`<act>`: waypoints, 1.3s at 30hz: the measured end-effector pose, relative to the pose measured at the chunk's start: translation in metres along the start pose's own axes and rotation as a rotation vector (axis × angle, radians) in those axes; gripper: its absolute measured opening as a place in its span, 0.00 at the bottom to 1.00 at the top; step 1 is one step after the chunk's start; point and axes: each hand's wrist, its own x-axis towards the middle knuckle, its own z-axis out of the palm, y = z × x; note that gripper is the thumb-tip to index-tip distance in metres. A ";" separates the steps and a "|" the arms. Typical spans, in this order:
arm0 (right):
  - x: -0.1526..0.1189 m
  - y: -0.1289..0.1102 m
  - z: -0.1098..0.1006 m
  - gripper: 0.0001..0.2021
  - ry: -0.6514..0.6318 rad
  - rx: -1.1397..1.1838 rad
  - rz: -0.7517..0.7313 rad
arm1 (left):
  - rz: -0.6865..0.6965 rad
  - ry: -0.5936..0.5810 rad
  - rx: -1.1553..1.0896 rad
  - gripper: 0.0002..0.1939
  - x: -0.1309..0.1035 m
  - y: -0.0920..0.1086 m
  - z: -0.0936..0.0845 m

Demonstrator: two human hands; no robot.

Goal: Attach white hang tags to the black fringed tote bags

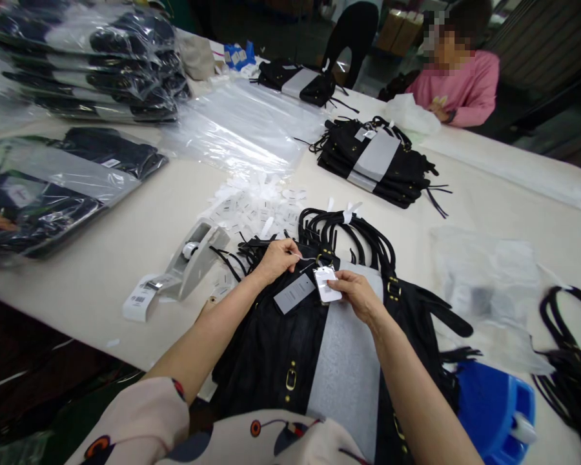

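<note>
A black handbag (261, 336) with a grey wrap band (348, 349) down its front lies before me, on what looks like a pile of others. Between the thumb and fingers of my right hand (356, 294) is a white tag (326, 284) in a clear sleeve. My left hand (277, 259) pinches a thin white string (310, 258) near the bag's top edge. Beside the white tag, a grey hang tag (294, 294) rests on the black bag. Thin black handles (368, 236) arch out beyond it, bound by a white strip.
Left of the bag stands a grey label dispenser (188, 258), with loose white labels (256, 206) behind it. A blue dispenser (494, 407) sits at lower right. Farther off are stacked black bags (368, 161), clear plastic sheets (242, 123), wrapped bags (101, 64) and a person in pink (474, 84).
</note>
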 end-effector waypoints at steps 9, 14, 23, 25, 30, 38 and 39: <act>-0.001 0.007 0.004 0.11 0.007 0.034 -0.018 | 0.020 0.289 -0.130 0.02 0.013 0.000 0.020; 0.000 0.008 0.005 0.11 -0.004 0.062 -0.033 | -0.042 0.260 -0.509 0.08 0.024 0.005 0.035; 0.001 0.010 0.007 0.12 0.017 0.051 -0.039 | -0.093 0.163 -0.717 0.11 0.025 0.014 0.032; 0.001 0.010 0.007 0.12 0.016 0.058 -0.037 | -0.019 0.210 -0.611 0.10 0.023 0.011 0.028; -0.001 0.009 0.007 0.12 0.017 0.087 -0.024 | 0.052 0.200 -0.506 0.08 0.024 0.010 0.022; 0.002 0.012 0.003 0.13 -0.012 0.148 -0.026 | -0.068 0.158 -0.286 0.08 0.020 0.015 0.026; 0.002 0.012 0.003 0.14 -0.017 0.157 -0.018 | -0.079 0.127 -0.188 0.09 0.015 0.016 0.024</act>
